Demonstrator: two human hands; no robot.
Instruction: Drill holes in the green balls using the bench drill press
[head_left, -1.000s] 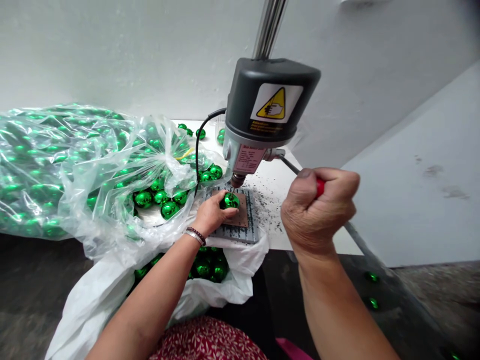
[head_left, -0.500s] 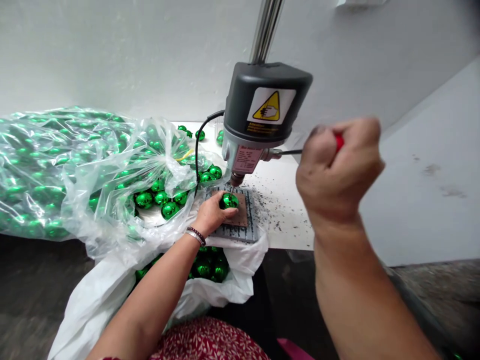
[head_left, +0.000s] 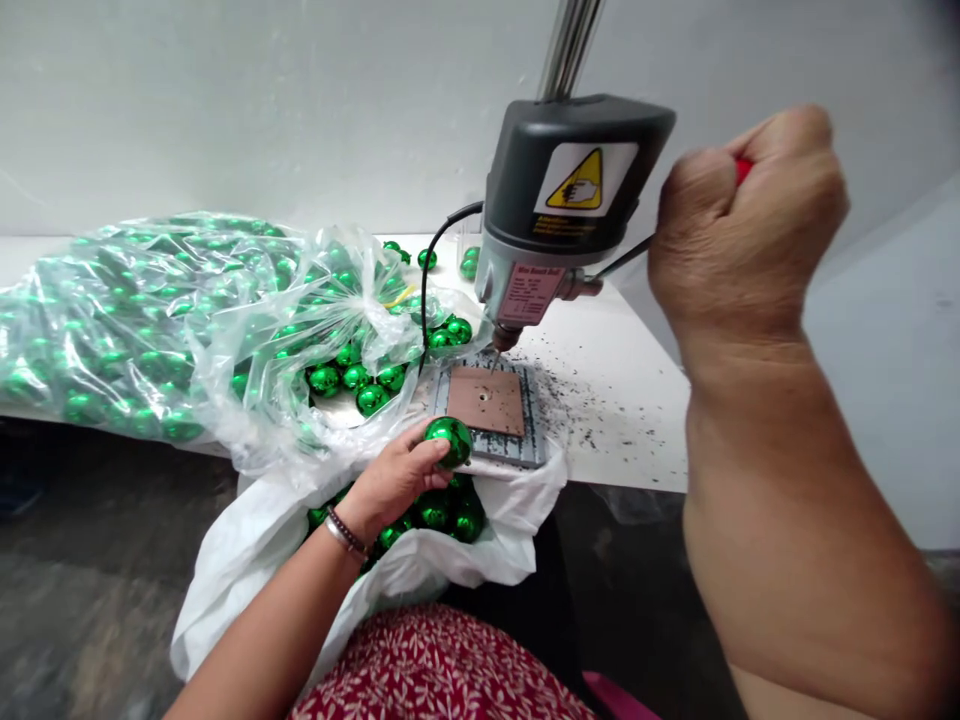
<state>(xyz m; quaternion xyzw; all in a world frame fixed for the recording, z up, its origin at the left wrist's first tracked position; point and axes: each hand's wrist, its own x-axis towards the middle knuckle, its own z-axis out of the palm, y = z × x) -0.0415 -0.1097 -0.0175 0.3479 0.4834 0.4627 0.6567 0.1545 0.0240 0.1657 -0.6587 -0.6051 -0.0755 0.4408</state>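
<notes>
My left hand (head_left: 401,470) is closed around a shiny green bauble (head_left: 448,441), in front of the drill base and above an open white bag (head_left: 450,563) of green baubles. To the right, my right hand (head_left: 750,220) grips the red-ended feed lever (head_left: 628,257) of a small bench drill (head_left: 574,180); only a bit of red shows between the fingers. The drill bit (head_left: 496,360) points down over a square brown board (head_left: 487,400) with a small hole in it. That board lies on the grey grooved base plate (head_left: 529,445), apart from the bauble.
A large clear plastic bag (head_left: 150,320) full of green baubles covers the table's left side. Loose baubles (head_left: 372,399) lie by its mouth. Dark shavings (head_left: 577,400) are scattered over the white table (head_left: 645,455). The drill's black cable (head_left: 426,290) loops down on its left.
My left hand has brought the bauble off the brown board, toward me and over the white bag. My right hand has risen with the lever. The view has shifted a little.
</notes>
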